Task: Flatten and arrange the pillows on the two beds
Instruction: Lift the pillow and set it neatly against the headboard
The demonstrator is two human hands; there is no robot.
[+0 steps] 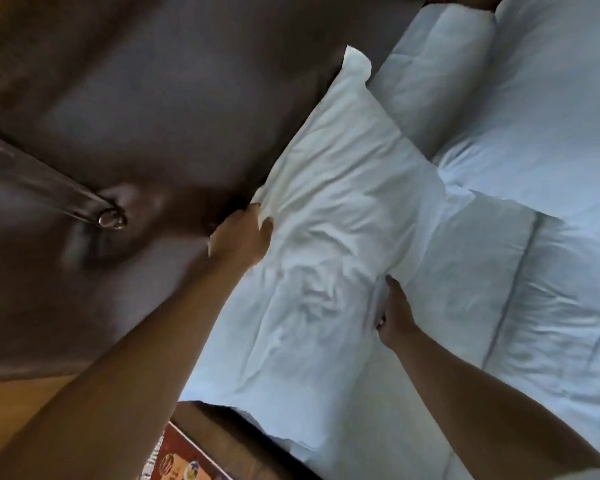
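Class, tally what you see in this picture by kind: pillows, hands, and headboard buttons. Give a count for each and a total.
Pillows: 2, the near pillow gripped by both hands and the far pillow
Hands: 2, left hand and right hand
Headboard buttons: 1, metal button
Total: 5

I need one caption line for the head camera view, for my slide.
Both hands grip a wrinkled white pillow on the bed: left hand at its edge, right hand lower.

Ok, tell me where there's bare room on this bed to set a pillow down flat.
The open patch is the quilt, right of the right hand and below the far pillow. Against the headboard it is crowded: the left hand grips the wrinkled near pillow, which reaches the far pillow.
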